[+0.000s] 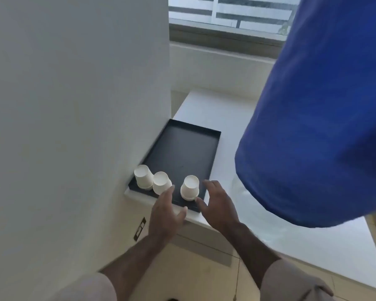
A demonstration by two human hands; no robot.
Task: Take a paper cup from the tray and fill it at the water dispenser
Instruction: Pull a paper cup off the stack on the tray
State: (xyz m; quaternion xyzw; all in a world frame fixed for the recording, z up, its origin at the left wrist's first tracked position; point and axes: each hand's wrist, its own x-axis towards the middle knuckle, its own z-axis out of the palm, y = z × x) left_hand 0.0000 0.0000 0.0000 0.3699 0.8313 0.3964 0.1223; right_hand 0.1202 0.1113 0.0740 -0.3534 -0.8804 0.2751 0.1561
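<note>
A black tray (182, 148) lies on a white counter beside the wall. Three white paper cups stand upside down along its near edge: one at the left (142, 176), one in the middle (161, 182), one at the right (190, 187). My left hand (164, 211) hovers open just in front of the middle cup, fingers spread. My right hand (218, 203) is open too, its fingers curved close beside the right cup without touching it. The large blue water bottle (317, 118) of the dispenser fills the right side of the view.
A white wall (74, 105) rises directly left of the tray. The white counter (269, 231) runs on to the right under the bottle. A window (226, 14) is at the back. Tiled floor (204, 268) lies below the counter edge.
</note>
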